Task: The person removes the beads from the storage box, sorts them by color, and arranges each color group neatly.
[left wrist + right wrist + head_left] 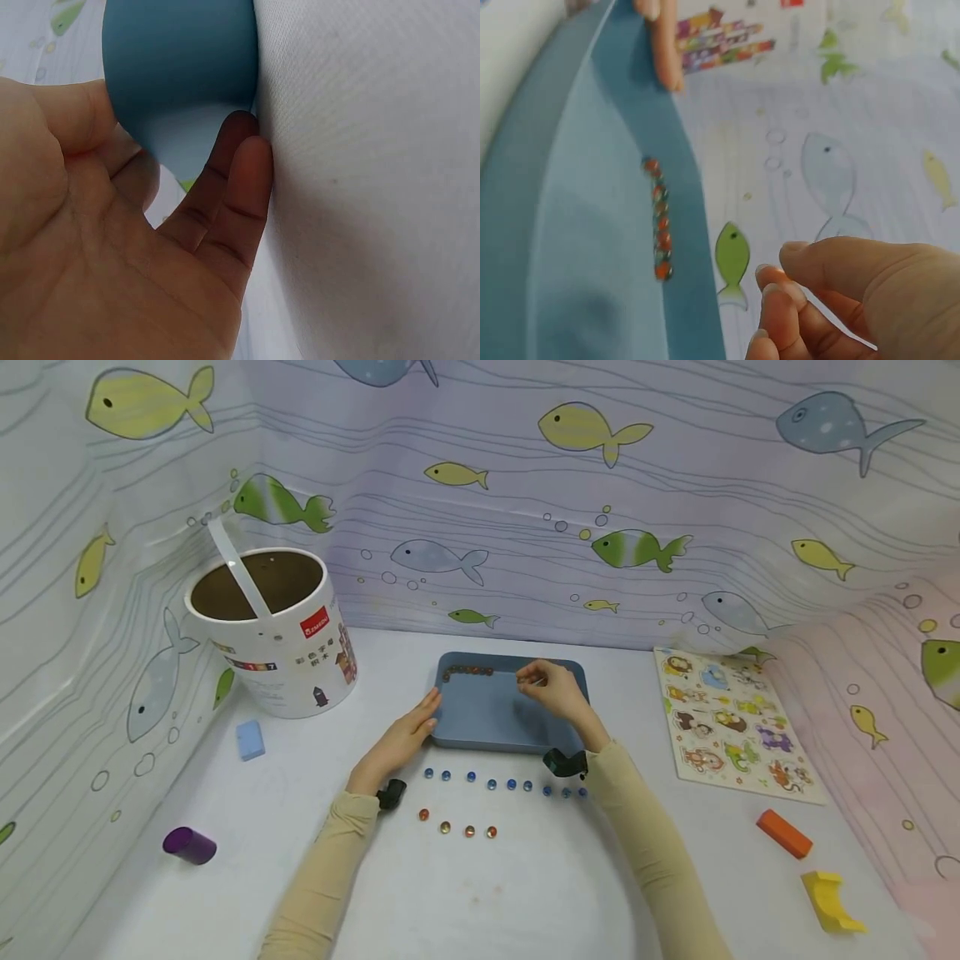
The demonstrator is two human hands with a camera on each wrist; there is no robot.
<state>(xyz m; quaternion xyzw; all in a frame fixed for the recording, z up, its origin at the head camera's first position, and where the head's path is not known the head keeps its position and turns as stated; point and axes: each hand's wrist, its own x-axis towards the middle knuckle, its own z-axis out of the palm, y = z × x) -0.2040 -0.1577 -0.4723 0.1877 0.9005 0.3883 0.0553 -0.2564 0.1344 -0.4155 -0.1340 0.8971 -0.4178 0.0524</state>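
Note:
My left hand [401, 735] rests against the left side of a blue-grey tray [480, 714], its fingers fairly straight. In the left wrist view, fingertips [251, 172] lie low beside the outer wall of the tray [180, 60], near the tabletop, and the thumb is up at the rim. Above the tray's right part is my right hand [553, 687], thumb and fingertips drawn close together; I cannot tell whether a small marble is between them. Several orange-brown marbles [662, 225] line the far inner edge of the tray, running into its far left corner.
In front of the tray run a row of blue marbles [512, 784] and a shorter orange row [469, 831]. A white bucket [300, 681] stands back left, near a blue block [251, 740] and purple cylinder [191, 845]. Rightward lie an animal puzzle board [738, 722], orange block [784, 833] and yellow block [828, 902].

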